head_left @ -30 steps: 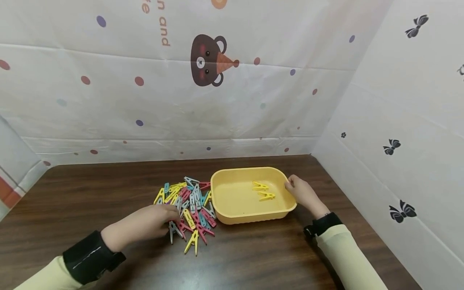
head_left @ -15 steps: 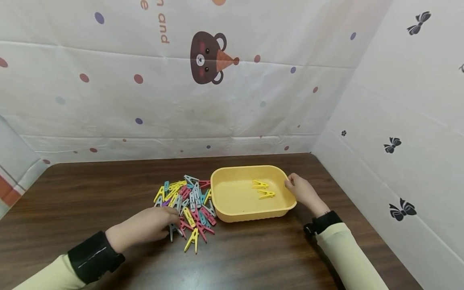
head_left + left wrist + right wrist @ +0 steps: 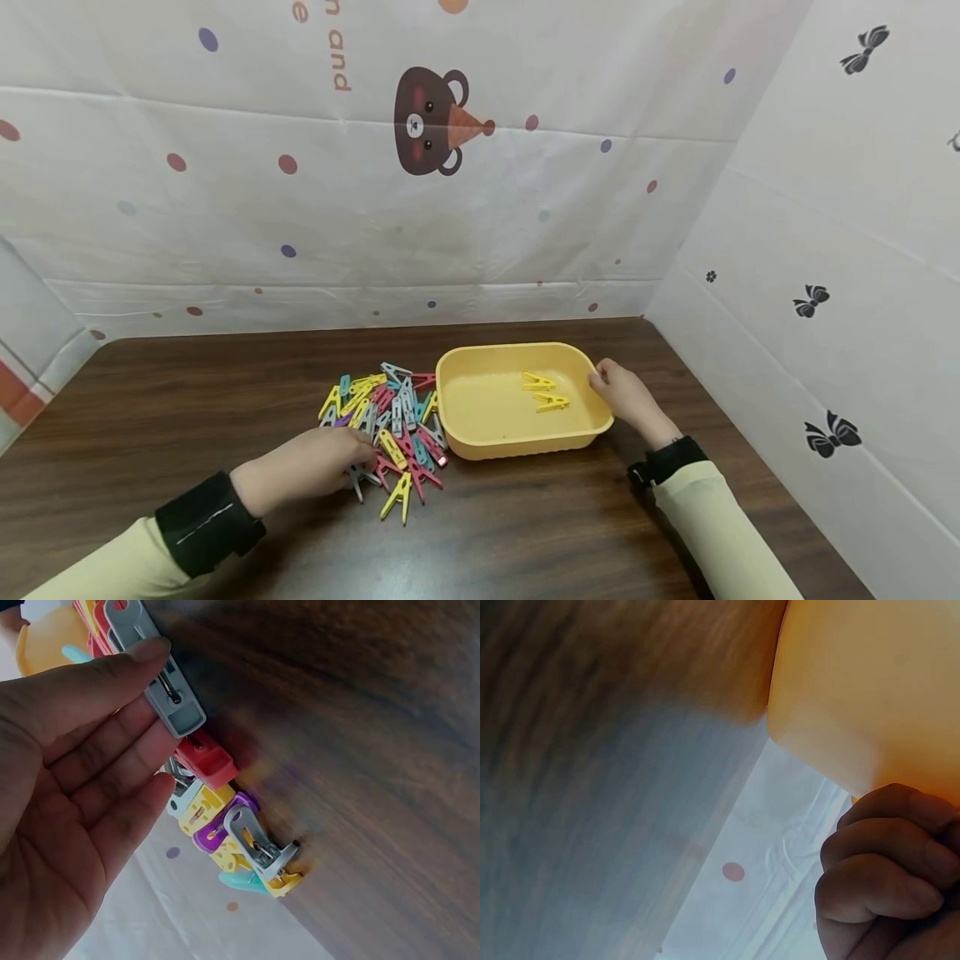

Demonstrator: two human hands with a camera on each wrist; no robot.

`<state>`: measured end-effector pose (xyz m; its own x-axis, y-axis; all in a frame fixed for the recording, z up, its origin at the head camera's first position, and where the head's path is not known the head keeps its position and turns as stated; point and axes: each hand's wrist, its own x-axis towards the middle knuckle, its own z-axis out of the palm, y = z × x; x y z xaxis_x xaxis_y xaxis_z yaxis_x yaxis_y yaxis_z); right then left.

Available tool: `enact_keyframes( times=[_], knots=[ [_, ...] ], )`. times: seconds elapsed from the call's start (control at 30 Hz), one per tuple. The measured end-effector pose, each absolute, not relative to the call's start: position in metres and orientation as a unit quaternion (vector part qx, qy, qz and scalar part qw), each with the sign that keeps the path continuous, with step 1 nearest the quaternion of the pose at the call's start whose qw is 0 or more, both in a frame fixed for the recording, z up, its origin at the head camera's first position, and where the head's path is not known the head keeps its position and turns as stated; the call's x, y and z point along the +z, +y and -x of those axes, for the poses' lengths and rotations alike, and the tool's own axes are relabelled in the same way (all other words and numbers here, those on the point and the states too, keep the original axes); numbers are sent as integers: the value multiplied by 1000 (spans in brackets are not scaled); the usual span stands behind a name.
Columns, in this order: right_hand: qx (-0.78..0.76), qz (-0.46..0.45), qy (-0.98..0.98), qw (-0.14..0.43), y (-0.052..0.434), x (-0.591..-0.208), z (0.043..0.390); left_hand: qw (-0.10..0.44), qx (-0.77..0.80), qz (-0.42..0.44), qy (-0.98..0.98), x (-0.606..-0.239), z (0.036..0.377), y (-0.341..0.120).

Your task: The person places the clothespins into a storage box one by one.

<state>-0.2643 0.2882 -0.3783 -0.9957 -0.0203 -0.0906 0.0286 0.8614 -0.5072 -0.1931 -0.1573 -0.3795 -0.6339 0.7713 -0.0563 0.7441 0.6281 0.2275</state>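
A heap of coloured clothespins (image 3: 397, 408) lies on the brown table, left of a shallow yellow basin (image 3: 487, 446). My left hand (image 3: 311, 471) is at the heap's near-left edge. In the left wrist view its thumb lies on a grey clothespin (image 3: 176, 701) and pinches it against the fingers; the index fingertip is hidden behind it. A red clothespin (image 3: 210, 761) sits just behind. My right hand (image 3: 630, 400) grips the basin's right rim, fingers curled, as the right wrist view also shows. Inside the basin lie two yellow clothespins (image 3: 551, 402).
The wooden table (image 3: 525, 533) runs back to a patterned white wall sheet (image 3: 337, 208). Another white sheet (image 3: 840, 350) with bow prints rises along the right side. A yellow clothespin (image 3: 397, 497) lies at the heap's near end.
My left hand has edged slightly to the right into the heap, and the clothespins at its near edge have shifted a little. The right hand and the basin have stayed put.
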Motion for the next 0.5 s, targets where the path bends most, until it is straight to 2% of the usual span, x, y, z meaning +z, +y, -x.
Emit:
enact_keyframes(
  times=[0.5],
  knots=[
    [-263,0,964,44,289,-380,265,89,97,-387,913,-376,192,-160]
  ],
)
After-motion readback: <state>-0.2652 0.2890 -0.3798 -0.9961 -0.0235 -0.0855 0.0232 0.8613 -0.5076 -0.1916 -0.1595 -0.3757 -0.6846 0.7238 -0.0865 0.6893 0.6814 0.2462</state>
